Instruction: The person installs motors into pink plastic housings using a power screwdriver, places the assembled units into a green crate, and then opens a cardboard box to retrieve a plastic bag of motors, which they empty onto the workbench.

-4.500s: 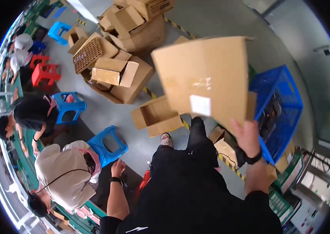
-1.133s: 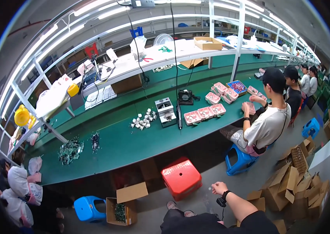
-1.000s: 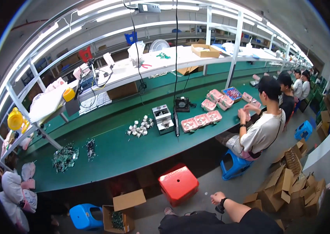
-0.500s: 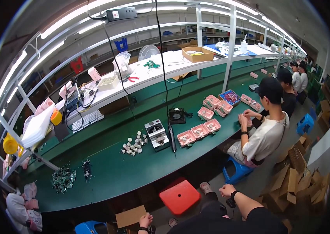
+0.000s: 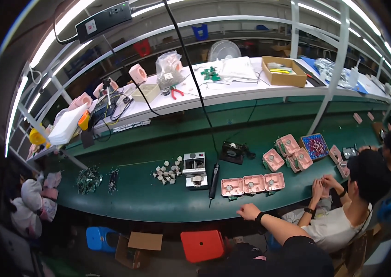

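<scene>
My right hand [image 5: 249, 211], a dark band at its wrist, reaches over the front edge of the green table [image 5: 158, 207]. Its fingers look loosely curled, and I see nothing in them. Closest to it is a row of three pink plastic housings [image 5: 254, 183] with green circuit boards attached. To the left of them a black electric screwdriver [image 5: 214, 181] with a thin bit rests on the table. Beside that sits a small silver and black machine [image 5: 195, 171]. Several small white parts [image 5: 168, 171] are heaped farther left. My left hand is out of view.
A co-worker [image 5: 338, 217] sits at right, both hands on a pink part. More pink housings [image 5: 288, 145] and a box of red and blue pieces [image 5: 314, 147] lie nearby. Below the table edge are a red stool [image 5: 202, 245], a blue stool [image 5: 98, 237] and a cardboard box [image 5: 144, 241].
My view has moved closer to the table and turned. My right hand has gone from above the floor to the table's edge. My left hand has left the view.
</scene>
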A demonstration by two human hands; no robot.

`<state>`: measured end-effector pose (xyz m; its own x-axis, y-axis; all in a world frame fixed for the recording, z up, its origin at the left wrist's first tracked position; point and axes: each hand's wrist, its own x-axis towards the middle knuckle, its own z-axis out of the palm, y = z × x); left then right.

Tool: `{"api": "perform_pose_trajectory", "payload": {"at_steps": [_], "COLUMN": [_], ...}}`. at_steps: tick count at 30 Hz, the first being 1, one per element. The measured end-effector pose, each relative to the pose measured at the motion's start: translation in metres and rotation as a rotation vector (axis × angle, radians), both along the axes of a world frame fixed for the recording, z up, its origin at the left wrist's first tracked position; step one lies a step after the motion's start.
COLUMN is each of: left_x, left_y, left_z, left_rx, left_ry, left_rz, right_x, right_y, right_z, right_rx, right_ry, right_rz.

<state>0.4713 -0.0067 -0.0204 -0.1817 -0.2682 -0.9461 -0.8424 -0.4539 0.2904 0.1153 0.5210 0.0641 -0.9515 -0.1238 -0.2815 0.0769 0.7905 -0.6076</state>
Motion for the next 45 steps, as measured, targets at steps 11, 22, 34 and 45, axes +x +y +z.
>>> {"api": "perform_pose_trajectory", "payload": {"at_steps": [11, 22, 34, 45], "left_x": [0.115, 0.049, 0.065, 0.103], "left_y": [-0.005, 0.081, 0.148, 0.242], "left_z": [-0.025, -0.065, -0.068, -0.062], "left_rx": [0.045, -0.05, 0.087, -0.128], "left_ry": [0.108, 0.204, 0.019, -0.169], "left_rz": [0.22, 0.47, 0.948, 0.818], "right_x": [-0.11, -0.295, -0.527, -0.566], "right_y": [0.02, 0.062, -0.055, -0.095], "right_z": [0.185, 0.39, 0.373, 0.355], "right_rx": [-0.052, 0.141, 0.277, 0.905], "right_ry": [0.524, 0.875, 1.001, 0.968], "right_rz": [0.004, -0.113, 0.543, 0.728]}}
